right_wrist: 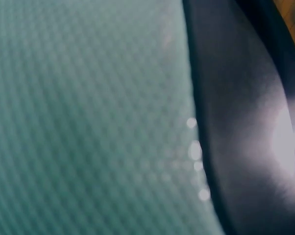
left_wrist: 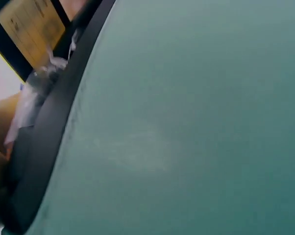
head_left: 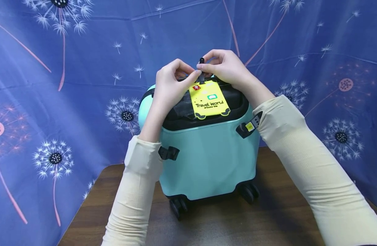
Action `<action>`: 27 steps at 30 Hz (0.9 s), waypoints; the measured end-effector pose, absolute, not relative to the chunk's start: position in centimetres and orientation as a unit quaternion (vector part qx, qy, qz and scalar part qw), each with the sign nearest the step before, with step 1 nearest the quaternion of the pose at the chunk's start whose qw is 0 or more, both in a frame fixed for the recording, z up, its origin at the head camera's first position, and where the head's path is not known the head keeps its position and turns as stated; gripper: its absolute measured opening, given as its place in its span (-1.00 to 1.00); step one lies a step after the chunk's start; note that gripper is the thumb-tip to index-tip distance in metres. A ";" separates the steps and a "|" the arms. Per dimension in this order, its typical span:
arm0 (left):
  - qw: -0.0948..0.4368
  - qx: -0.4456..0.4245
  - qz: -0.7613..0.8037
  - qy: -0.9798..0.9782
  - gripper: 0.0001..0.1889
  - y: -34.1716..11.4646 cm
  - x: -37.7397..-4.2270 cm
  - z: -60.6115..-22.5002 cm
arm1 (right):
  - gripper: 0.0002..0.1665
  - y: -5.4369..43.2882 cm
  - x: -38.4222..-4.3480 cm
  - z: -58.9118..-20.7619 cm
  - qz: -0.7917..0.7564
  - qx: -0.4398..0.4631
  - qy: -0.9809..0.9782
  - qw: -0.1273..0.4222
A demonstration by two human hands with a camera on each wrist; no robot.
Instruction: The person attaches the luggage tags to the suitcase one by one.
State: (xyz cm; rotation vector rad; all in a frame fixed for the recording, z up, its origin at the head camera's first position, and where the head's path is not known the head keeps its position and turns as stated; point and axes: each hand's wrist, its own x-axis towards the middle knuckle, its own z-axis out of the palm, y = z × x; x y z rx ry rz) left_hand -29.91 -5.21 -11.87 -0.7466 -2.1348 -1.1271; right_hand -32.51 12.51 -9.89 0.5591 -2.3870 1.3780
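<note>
A small turquoise suitcase (head_left: 210, 157) stands upright on its wheels, its black top panel (head_left: 179, 112) toward me. Over that panel lies a yellow luggage tag (head_left: 206, 107) with "Travel World" printed on it. The tag's black strap (head_left: 202, 80) rises from its upper end by the suitcase handle. My left hand (head_left: 170, 83) pinches the strap from the left, thumb tip against it. From the right, my right hand (head_left: 229, 68) pinches the strap near its upper tip, fingers curled. The left wrist view shows the tag's back (left_wrist: 32, 29) beside the turquoise shell (left_wrist: 186, 122).
The suitcase rests on a dark brown wooden table (head_left: 286, 208). Behind it hangs a blue cloth (head_left: 188, 30) with dandelion prints. Black wheels (head_left: 248, 192) show under the suitcase. In the right wrist view, black trim (right_wrist: 235, 122) borders the textured shell (right_wrist: 88, 117).
</note>
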 end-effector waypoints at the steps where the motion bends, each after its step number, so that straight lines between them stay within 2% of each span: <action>1: 0.319 -0.302 -0.438 -0.784 -0.79 -5.4 -29.6 -12.2 | -0.71 12.4 -32.5 -9.9 0.483 0.194 -0.838 0.163; 5: 0.365 -0.403 -0.433 -0.719 -0.77 -6.4 -28.5 -14.1 | -0.71 12.1 -32.6 -9.9 0.476 0.187 -0.844 0.163; 9: 0.380 -0.495 -0.345 -0.701 -0.85 -7.3 -27.8 -15.6 | -0.71 12.0 -32.6 -10.0 0.470 0.183 -0.847 0.166; 11: 0.376 -0.519 -0.306 -0.704 -0.69 -7.5 -27.8 -15.9 | -0.70 12.0 -32.6 -10.0 0.467 0.179 -0.849 0.170; 13: 0.374 -0.524 -0.281 -0.712 -0.53 -7.7 -27.8 -16.1 | -0.69 12.0 -32.7 -10.0 0.463 0.172 -0.852 0.171; 14: 0.378 -0.524 -0.271 -0.713 -0.52 -7.7 -27.8 -16.2 | -0.68 12.0 -32.7 -10.0 0.463 0.168 -0.854 0.171; 19: 0.411 -0.519 -0.300 -0.687 -0.80 -7.6 -28.2 -16.5 | -0.64 12.0 -32.7 -10.0 0.455 0.156 -0.860 0.171; 23: 0.428 -0.522 -0.380 -0.633 -0.85 -7.6 -28.4 -16.6 | -0.57 11.9 -32.6 -10.0 0.440 0.158 -0.867 0.173; 27: 0.418 -0.525 -0.440 -0.597 -0.83 -7.8 -28.8 -16.6 | -0.51 11.6 -32.7 -9.9 0.410 0.157 -0.881 0.176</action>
